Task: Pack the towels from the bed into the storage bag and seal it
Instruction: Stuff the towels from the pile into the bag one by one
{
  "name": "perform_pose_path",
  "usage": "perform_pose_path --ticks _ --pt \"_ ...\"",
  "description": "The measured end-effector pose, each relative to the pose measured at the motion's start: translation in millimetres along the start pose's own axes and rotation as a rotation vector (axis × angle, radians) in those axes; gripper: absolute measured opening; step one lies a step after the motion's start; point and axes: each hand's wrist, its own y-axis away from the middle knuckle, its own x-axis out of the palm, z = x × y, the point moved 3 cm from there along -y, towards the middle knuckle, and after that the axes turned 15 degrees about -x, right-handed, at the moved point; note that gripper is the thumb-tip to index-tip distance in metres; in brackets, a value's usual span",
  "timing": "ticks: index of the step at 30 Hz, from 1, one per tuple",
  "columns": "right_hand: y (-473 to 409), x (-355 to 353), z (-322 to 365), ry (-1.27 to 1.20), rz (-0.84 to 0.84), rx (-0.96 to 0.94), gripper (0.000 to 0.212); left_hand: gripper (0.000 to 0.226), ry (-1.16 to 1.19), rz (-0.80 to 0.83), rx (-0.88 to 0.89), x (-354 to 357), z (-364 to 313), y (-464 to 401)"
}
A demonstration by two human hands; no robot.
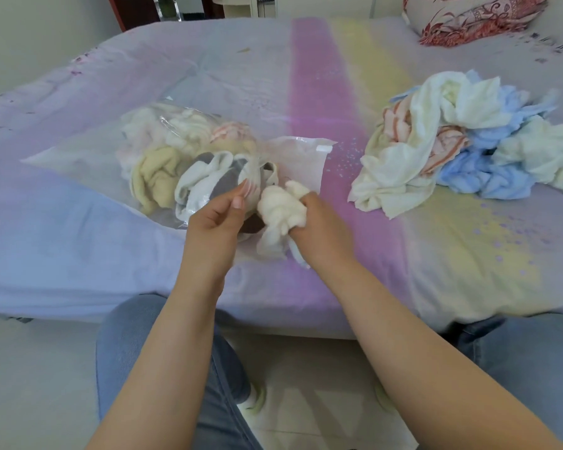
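Cream towel [281,209] bunched in right hand [319,228], left hand [216,219] pinching storage bag [189,164] mouth – bed [306,76].

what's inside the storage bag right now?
Through the clear storage bag: crumpled towels, a beige one, a grey-and-white one, whitish ones, a pink-striped one. Anything beneath them is covered. The cream towel in the right hand remains outside.

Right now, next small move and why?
Probably push the cream towel in the right hand into the storage bag: the left hand holds the bag's mouth open beside it, and a pile of towels waits unpacked.
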Motion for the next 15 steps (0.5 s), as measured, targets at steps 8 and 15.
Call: perform_pose_path --ticks 8,15 --pt "-32.3 54.3 61.2 -0.51 0.488 -0.163 0.06 0.024 -0.012 -0.073 0.04 -23.7 -4.2 8.3" --pt "4.1 41.4 45.6 0.148 0.086 -0.648 0.039 0.025 -0.037 -0.163 0.134 -35.7 -7.6 11.5"
